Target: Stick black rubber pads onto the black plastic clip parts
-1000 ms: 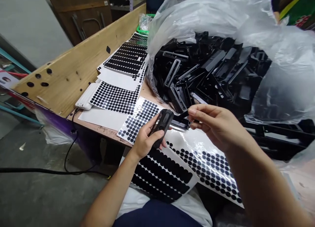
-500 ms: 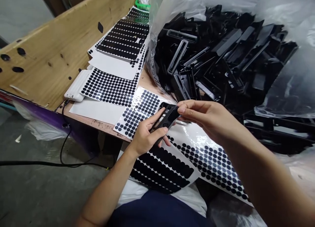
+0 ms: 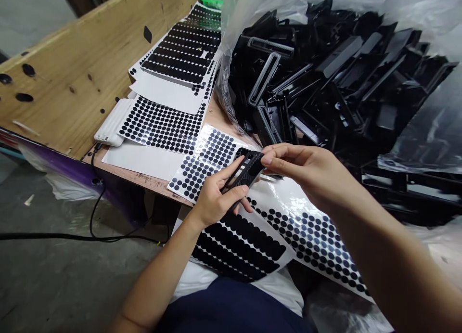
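Note:
My left hand (image 3: 220, 196) is closed round a black plastic part (image 3: 247, 172) with a slotted, textured face, held tilted above the table edge. At the part's upper right end, my right hand (image 3: 292, 162) pinches with thumb and forefinger; whether a small piece sits between those fingertips is hidden. Beneath both hands lie a sheet of small black round stickers (image 3: 212, 155) and another dotted sheet (image 3: 314, 236). A sheet with rows of larger black stickers (image 3: 238, 246) rests across my lap.
A clear plastic bag (image 3: 231, 97) heaped with black plastic parts (image 3: 325, 73) fills the right. More sticker sheets (image 3: 162, 123) lie at the left, beside a white power bank (image 3: 113, 123) with a cable. A wooden board (image 3: 90, 58) borders the table; a green basket (image 3: 211, 1) stands behind.
The view has shifted slightly. Both hands stay at the black plastic part, with the right fingers still pinched at its upper end.

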Tool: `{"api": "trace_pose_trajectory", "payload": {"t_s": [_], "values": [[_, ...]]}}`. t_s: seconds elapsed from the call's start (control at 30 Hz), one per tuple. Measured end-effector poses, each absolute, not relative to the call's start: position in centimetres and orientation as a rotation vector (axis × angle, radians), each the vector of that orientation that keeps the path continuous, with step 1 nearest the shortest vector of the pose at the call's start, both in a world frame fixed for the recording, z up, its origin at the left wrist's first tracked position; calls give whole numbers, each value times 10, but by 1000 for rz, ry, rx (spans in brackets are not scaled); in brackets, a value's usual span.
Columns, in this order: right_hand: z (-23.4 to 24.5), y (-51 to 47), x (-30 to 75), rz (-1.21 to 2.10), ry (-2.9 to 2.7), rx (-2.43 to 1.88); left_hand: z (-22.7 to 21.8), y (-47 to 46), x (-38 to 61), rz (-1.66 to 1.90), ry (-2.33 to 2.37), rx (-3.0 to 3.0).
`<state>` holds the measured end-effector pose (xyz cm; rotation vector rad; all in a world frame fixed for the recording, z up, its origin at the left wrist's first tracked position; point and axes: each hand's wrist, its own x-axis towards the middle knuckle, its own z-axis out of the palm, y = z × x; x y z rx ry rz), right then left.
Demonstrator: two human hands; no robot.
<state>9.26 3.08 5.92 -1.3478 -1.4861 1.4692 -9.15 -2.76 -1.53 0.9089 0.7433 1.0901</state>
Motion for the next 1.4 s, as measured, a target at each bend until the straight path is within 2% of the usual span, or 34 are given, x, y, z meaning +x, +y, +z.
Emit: {"api": "trace_pose_trajectory", "payload": {"t_s": [0.6, 1.4], "values": [[63, 20, 88, 988, -1794, -1407, -17, -29, -91, 1102, 752, 936], [60, 14, 85, 743, -1915, -1366, -14, -29, -92, 1094, 775, 931]]}}
